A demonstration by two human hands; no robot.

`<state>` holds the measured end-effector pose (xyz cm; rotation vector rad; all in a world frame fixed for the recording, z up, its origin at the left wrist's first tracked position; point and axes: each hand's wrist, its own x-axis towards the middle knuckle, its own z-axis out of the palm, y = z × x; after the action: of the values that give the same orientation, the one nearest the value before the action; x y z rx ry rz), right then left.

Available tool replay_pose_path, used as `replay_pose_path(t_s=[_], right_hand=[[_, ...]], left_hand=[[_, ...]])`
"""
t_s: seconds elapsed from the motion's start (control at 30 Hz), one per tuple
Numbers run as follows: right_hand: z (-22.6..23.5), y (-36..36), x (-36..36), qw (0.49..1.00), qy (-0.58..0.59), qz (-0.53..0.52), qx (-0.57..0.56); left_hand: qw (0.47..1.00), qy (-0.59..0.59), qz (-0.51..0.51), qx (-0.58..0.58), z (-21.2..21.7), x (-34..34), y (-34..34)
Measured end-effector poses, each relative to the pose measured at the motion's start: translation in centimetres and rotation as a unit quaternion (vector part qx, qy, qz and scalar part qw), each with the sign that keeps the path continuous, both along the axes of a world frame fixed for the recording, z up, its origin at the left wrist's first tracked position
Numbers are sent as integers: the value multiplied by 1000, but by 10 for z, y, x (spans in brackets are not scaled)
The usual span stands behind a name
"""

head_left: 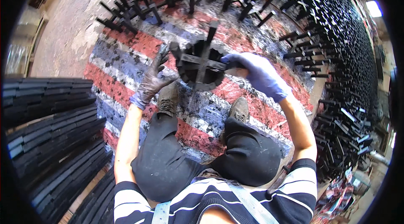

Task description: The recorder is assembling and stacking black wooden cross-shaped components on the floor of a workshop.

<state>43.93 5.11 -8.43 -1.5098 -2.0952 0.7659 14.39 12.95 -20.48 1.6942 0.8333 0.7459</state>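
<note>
A black cross made of two flat bars [191,59] is held up in front of me, over a round black container [189,75] whose rim shows behind it. My right hand [263,74], in a blue-purple glove, has its fingers closed round the cross's right arm. Beside the left arm of the cross is my left hand [152,81], in a glove stained black, with thumb and fingers apart. Whether its fingertips touch the bar I cannot tell. The container's inside is mostly hidden by the cross.
A striped red, white and blue sheet [113,78], spotted black, covers the floor under my shoes. Many similar black crosses [303,3] stand close together ahead and to the right. Stacked black strips [46,140] lie at my left. Loose black pieces [343,135] are heaped at right.
</note>
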Motion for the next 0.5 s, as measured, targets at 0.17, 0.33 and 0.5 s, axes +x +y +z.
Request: replay_pose_path(t_s=[0.17,0.33,0.5], right_hand=[[-22,3,-3,993,71,-3,97],[-69,-12,89,915,250,-308,71],[-150,-25,236,734,-121,-633,215]], left_hand=[[961,272,-55,10,10,-3,10],[991,133,-22,3,-3,4,9],[998,48,9,40,4,21,-4]])
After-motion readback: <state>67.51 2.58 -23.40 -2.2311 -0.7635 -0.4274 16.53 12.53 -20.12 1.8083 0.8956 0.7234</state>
